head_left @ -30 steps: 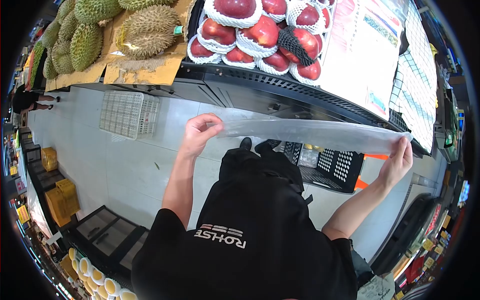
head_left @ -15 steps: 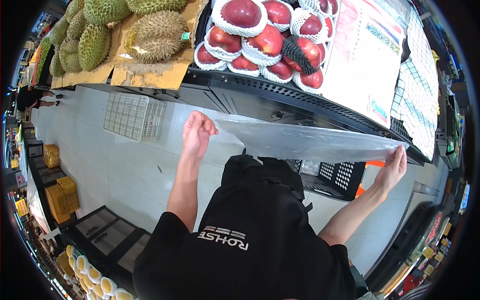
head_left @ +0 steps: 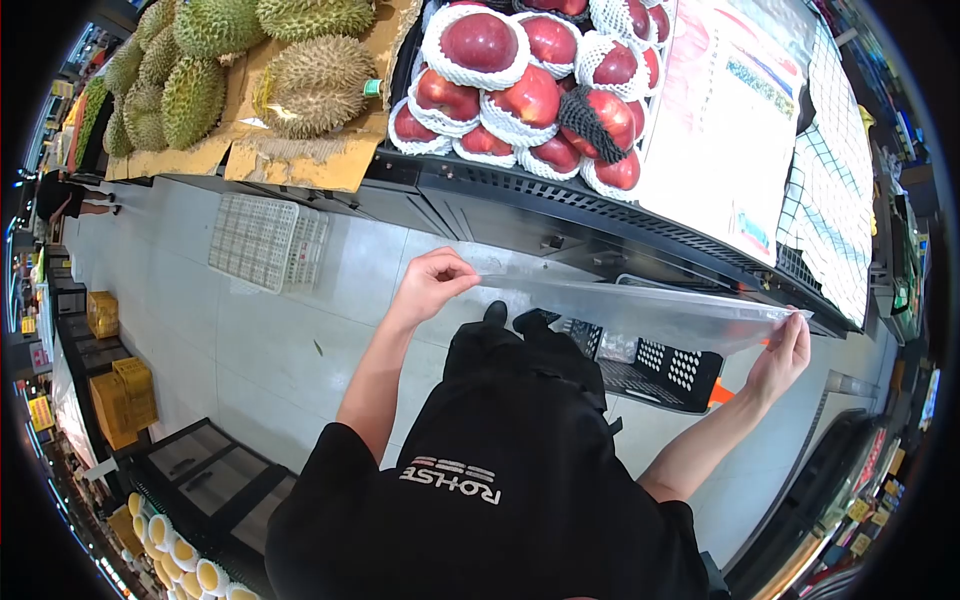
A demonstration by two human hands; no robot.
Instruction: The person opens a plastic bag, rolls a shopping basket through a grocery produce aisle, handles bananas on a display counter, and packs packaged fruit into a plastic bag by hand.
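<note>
A long clear plastic bag (head_left: 640, 308) is stretched sideways in front of my body, below the fruit stand. My left hand (head_left: 435, 285) pinches its left end between thumb and fingertips. At the right end, my right hand (head_left: 783, 355) has its fingers closed on the plastic. Beyond the bag, red apples (head_left: 530, 95) in white foam nets are stacked on the black stand (head_left: 480, 195). One apple wears a black net.
Durians (head_left: 315, 85) lie on cardboard at the upper left. White crates (head_left: 265, 240) stand on the floor. Under the bag is a black basket (head_left: 660, 375) with orange parts. A person (head_left: 65, 197) is far left; yellow boxes (head_left: 125, 400) stand below.
My left hand has moved right and down since half a second ago, and its thumb and fingers have come together on the bag's end. My right hand sits slightly lower.
</note>
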